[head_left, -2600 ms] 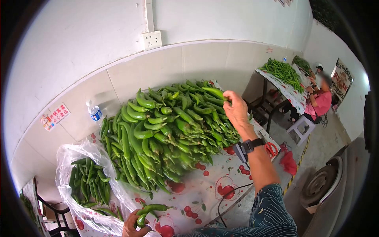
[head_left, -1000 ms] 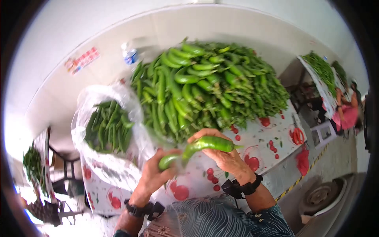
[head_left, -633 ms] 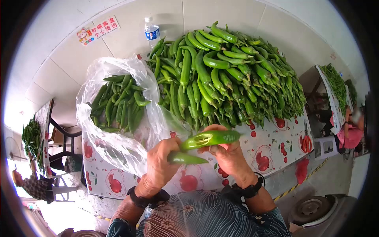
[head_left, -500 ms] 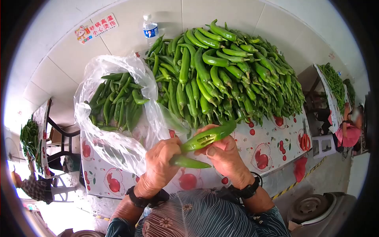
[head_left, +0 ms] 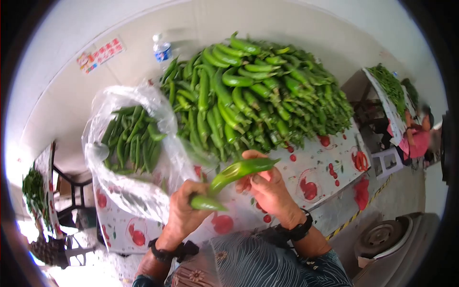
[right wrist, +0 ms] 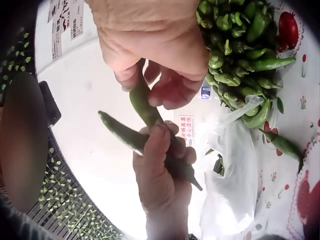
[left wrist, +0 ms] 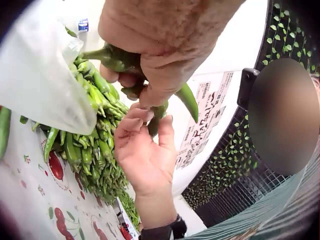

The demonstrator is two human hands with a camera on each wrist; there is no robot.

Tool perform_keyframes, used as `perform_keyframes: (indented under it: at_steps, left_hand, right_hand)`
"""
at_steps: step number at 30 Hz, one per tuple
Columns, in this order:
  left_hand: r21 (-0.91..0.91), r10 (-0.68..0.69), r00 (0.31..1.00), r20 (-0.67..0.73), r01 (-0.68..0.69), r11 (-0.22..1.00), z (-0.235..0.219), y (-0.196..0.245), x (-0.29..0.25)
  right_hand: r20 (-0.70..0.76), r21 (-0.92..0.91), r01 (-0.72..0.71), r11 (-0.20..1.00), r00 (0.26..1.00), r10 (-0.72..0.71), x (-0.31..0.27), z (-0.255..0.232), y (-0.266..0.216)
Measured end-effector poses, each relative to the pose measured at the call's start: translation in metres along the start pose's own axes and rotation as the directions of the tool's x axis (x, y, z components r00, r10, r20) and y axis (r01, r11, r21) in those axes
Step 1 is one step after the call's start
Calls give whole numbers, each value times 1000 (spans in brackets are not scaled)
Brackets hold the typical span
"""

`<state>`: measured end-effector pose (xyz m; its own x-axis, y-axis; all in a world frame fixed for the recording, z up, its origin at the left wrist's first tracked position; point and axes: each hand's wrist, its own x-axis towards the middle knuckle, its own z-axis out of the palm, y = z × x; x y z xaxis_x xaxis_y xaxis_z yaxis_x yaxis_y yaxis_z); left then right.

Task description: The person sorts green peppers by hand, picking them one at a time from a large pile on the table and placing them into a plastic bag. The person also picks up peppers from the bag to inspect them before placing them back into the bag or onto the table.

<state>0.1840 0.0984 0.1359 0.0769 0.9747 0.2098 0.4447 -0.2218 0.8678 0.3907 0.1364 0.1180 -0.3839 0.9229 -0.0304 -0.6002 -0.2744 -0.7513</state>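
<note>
My left hand [head_left: 184, 210] grips two green chili peppers in front of the table's near edge. The upper chili pepper [head_left: 248, 166] slants up to the right and has an open slit in its side. A second chili pepper [head_left: 208, 203] pokes out lower from the same fist, its tip pointing right. The thumb and fingers of my right hand [head_left: 272, 193] pinch the slit pepper toward its far end, which shows plainly in the right wrist view. Behind both hands rises a big heap of green chili peppers [head_left: 282, 95]. To its left, a clear plastic bag [head_left: 107, 179] holds more peppers.
A cherry-patterned tablecloth [head_left: 306, 191] covers the table. A water bottle [head_left: 161, 50] stands by the wall. Red-handled scissors [head_left: 361, 161] lie at the right edge, above a hanging red bag [head_left: 362, 193]. At right, a person in pink [head_left: 416, 143] sits by another pepper-covered table.
My right hand, earlier gripping a pepper at the heap's right, has come across to my left hand. Since half a second ago the view has tilted and the slit pepper has turned slightly.
</note>
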Motion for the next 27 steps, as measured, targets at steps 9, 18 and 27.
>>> perform_keyframes:
  at_steps: [9, 18, 27]
  left_hand:
    - [-278, -275, 951, 138, 304, 911, -15, -12, 3]
    - [-543, -281, 947, 153, 318, 777, -16, -6, 9]
    - [-544, -295, 945, 142, 323, 774, -8, 0, 10]
  right_hand:
    - [90, -692, 165, 702, 986, -143, -26, -31, -28]
    - [40, -513, -242, 824, 952, 304, -23, -24, -61]
    - [-42, -332, -85, 939, 996, 76, -14, -29, -84]
